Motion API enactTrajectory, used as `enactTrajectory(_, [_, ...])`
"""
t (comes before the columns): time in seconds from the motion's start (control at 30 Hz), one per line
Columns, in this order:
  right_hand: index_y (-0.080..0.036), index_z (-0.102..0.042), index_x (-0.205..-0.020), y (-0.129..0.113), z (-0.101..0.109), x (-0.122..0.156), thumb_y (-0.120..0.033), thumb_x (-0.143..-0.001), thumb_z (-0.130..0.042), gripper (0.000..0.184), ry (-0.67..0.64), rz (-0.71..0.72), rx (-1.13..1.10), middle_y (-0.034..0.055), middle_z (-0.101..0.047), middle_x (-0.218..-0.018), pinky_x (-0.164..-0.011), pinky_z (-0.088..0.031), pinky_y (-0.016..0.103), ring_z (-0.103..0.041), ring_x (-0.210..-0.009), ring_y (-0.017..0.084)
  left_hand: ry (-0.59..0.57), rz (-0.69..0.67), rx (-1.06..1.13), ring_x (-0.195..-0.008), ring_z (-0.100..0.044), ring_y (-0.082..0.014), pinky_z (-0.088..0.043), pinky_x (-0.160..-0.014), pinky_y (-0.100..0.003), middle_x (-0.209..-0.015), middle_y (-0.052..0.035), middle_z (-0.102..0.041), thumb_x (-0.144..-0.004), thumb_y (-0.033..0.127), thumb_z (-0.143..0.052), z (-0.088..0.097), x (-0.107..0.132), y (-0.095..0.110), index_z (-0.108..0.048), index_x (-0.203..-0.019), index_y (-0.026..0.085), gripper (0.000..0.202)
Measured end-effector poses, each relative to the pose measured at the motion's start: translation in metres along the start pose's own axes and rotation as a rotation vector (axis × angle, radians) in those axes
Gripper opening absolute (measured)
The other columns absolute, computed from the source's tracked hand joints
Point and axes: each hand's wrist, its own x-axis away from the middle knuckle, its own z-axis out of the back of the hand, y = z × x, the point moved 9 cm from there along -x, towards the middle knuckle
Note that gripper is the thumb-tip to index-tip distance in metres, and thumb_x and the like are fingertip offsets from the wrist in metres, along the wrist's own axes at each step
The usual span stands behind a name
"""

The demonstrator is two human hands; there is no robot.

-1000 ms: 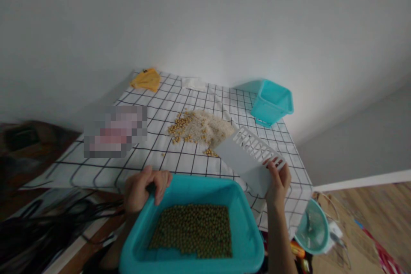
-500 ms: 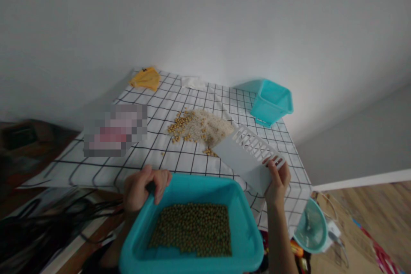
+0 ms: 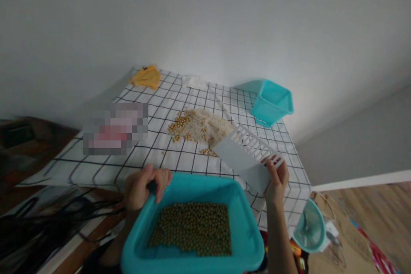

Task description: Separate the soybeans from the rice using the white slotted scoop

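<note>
A teal plastic basin (image 3: 248, 227) with a layer of round greenish-brown beans (image 3: 192, 229) sits low at the front. My left hand (image 3: 146, 186) is closed over its far left corner, fingers curled across the rim. In my right hand (image 3: 278, 180) is a flat grey-white plastic board (image 3: 242, 160) with a row of slots, pinched at its right end and tilted above the cloth. Its left corner is beside a pile of pale grains (image 3: 208, 124), with golden beans (image 3: 180, 125) mixed in at the pile's left side.
A white checked cloth (image 3: 160, 156) covers the table. At the back are a yellow cloth (image 3: 147, 78), a folded white cloth (image 3: 193, 81) and a teal basket (image 3: 272, 102). A blurred-out item (image 3: 117, 130) lies at left. A teal bin (image 3: 310, 227) stands on the floor at right.
Hardly anything differs. My right hand and the slotted board have shifted very slightly left; my left hand keeps its hold on the basin rim.
</note>
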Motion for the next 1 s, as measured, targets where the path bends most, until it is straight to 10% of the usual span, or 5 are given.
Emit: enactTrajectory(1.0, [-0.02, -0.062, -0.079, 0.0004, -0.0026, -0.0016, -0.039, -0.084, -0.071, 0.021, -0.063, 0.026, -0.028, -0.0018, -0.06, -0.072, -0.065, -0.035, 0.028, -0.052, -0.067, 0.014, -0.04, -0.011, 0.091, -0.042, -0.043, -0.0163, -0.035, -0.061, -0.038, -0.041, -0.0001, -0.057, -0.108, 0.042, -0.032, -0.0003, 0.0052, -0.0043, -0.067, -0.054, 0.022, 0.067])
